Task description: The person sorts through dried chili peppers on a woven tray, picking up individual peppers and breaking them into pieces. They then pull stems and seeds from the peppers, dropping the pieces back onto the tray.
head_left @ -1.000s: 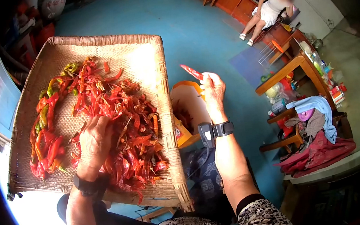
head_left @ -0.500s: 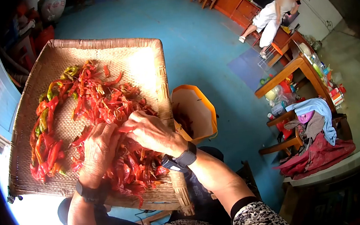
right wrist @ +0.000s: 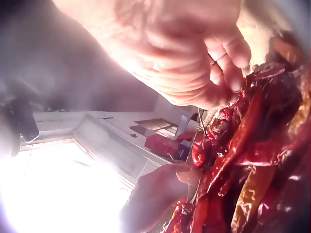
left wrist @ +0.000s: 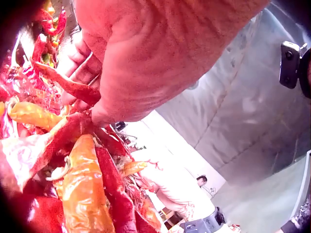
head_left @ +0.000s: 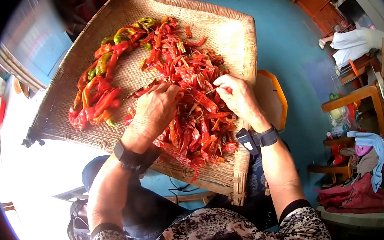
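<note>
While two bare hands work side by side over a woven tray (head_left: pixel 227 29), a heap (head_left: pixel 189 134) of mostly red chillies lies beneath and between them. The left hand (head_left: pixel 153 107) curls its fingers on a slender chilli (left wrist: pixel 73 86), which the left wrist view shows slanting down into the grasp; from the head view, the back of the hand hides most of that hold. The right hand (head_left: pixel 240 97) appears to pinch a thin stem (head_left: pixel 210 91) between thumb and finger, its free end pointing left, toward the other hand; whether the stem joins a chilli cannot be told. Just below it, a broad chilli (head_left: pixel 205 101) rests on the heap, its long axis running from upper left to lower right. That chilli lies between the two hands, nearer the right one, to the left of its fingertips. A curved row of peppers (head_left: pixel 106 101), some green, lines the tray's left side, on the left hand's outer flank. Past the tray's right edge, near the right wrist, sits a yellow-rimmed tub (head_left: pixel 267 100), partly hidden. Farther right are a chair (head_left: pixel 353 96) draped with clothes (head_left: pixel 359 196) and a person (head_left: pixel 357 44) in white.
</note>
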`<action>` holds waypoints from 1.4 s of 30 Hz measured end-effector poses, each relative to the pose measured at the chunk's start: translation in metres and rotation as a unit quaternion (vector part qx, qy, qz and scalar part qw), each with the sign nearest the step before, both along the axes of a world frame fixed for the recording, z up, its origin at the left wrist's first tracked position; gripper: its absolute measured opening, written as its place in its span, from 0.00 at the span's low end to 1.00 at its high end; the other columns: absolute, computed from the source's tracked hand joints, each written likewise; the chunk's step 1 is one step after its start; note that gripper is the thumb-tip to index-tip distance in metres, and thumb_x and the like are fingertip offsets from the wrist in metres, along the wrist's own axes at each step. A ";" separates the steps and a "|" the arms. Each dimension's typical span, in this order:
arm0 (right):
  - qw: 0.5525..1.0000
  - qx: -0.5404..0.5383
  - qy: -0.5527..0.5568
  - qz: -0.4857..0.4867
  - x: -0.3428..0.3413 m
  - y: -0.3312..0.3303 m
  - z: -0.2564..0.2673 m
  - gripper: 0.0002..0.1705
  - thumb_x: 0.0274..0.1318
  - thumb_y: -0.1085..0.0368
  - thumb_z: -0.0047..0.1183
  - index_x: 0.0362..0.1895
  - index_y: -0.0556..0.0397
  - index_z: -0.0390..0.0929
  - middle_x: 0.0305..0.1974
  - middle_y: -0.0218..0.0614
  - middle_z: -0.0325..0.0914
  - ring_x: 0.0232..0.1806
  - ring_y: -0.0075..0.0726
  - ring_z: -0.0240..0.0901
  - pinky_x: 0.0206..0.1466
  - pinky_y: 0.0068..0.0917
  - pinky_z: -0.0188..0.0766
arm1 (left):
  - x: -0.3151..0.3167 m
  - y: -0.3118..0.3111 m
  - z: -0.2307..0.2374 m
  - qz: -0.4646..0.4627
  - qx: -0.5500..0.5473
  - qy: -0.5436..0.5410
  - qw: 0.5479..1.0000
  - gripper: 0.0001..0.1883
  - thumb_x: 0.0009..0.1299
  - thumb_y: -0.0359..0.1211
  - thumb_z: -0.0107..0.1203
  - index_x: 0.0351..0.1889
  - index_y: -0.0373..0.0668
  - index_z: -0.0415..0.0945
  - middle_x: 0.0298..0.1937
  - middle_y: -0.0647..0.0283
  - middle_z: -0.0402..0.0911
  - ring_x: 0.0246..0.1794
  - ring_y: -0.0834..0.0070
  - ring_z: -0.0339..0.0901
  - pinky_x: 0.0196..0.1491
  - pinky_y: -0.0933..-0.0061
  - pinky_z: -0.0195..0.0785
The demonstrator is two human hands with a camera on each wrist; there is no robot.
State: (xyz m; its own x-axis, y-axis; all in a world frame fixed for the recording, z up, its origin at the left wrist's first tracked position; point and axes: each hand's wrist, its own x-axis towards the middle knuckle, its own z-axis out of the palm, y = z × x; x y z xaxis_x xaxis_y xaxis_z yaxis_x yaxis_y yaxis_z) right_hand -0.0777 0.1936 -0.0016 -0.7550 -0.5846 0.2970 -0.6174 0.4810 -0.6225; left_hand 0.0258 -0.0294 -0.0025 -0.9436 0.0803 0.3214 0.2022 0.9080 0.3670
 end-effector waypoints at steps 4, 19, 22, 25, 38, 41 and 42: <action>0.999 -0.038 -0.026 0.003 0.001 -0.008 0.003 0.15 0.50 0.71 0.57 0.45 0.54 0.75 0.32 0.44 0.78 0.28 0.37 0.74 0.33 0.31 0.71 | -0.001 0.005 0.010 0.012 0.034 0.000 0.999 0.11 0.64 0.30 0.54 0.44 0.42 0.74 0.37 0.57 0.77 0.37 0.55 0.77 0.37 0.60 0.72; 0.989 -0.111 -0.095 0.011 0.001 -0.018 -0.006 0.19 0.46 0.71 0.54 0.46 0.55 0.72 0.28 0.40 0.76 0.29 0.39 0.74 0.34 0.34 0.70 | -0.017 0.018 -0.001 -0.095 0.035 0.013 0.995 0.17 0.54 0.21 0.54 0.43 0.37 0.74 0.44 0.54 0.73 0.47 0.55 0.69 0.51 0.61 0.66; 0.982 -0.147 -0.114 0.018 -0.001 -0.009 -0.001 0.21 0.47 0.68 0.55 0.48 0.57 0.72 0.33 0.43 0.75 0.34 0.40 0.74 0.38 0.34 0.71 | -0.015 0.019 0.000 -0.124 0.023 0.029 0.992 0.22 0.53 0.21 0.54 0.48 0.38 0.73 0.50 0.54 0.72 0.50 0.53 0.69 0.54 0.61 0.65; 0.968 -0.171 -0.180 0.028 0.001 -0.006 -0.010 0.18 0.51 0.69 0.55 0.48 0.59 0.72 0.36 0.43 0.76 0.31 0.34 0.73 0.34 0.31 0.70 | -0.013 0.020 0.000 -0.156 -0.008 0.040 0.987 0.26 0.53 0.25 0.57 0.53 0.41 0.72 0.52 0.54 0.73 0.53 0.54 0.68 0.55 0.60 0.65; 0.824 -0.421 -0.378 0.014 0.001 0.002 0.021 0.11 0.58 0.67 0.51 0.45 0.55 0.75 0.32 0.27 0.77 0.30 0.19 0.72 0.32 0.17 0.69 | -0.019 0.011 -0.016 -0.094 0.031 0.011 0.995 0.16 0.57 0.29 0.57 0.45 0.43 0.74 0.43 0.56 0.74 0.47 0.56 0.71 0.48 0.61 0.69; 0.805 -0.425 -0.413 0.023 0.001 0.006 0.024 0.07 0.60 0.65 0.51 0.41 0.54 0.75 0.34 0.28 0.77 0.31 0.19 0.72 0.31 0.17 0.70 | -0.018 0.017 -0.005 -0.076 0.052 0.040 0.995 0.11 0.57 0.28 0.57 0.39 0.43 0.75 0.40 0.57 0.75 0.44 0.56 0.73 0.47 0.61 0.69; 0.803 -0.421 -0.422 0.034 -0.005 0.008 0.017 0.07 0.60 0.65 0.51 0.40 0.54 0.75 0.34 0.28 0.76 0.32 0.19 0.72 0.31 0.16 0.70 | -0.020 0.017 -0.008 -0.067 0.071 0.037 0.994 0.09 0.57 0.27 0.57 0.36 0.43 0.74 0.38 0.57 0.76 0.42 0.56 0.73 0.45 0.60 0.69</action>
State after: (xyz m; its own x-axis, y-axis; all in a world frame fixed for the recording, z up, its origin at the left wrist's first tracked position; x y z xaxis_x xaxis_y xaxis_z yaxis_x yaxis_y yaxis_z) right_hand -0.0824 0.2017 0.0151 -0.8702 -0.4926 0.0080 0.1871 -0.3455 -0.9196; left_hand 0.0056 -0.0121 -0.0100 -0.9003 0.1527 0.4075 0.3499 0.8107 0.4693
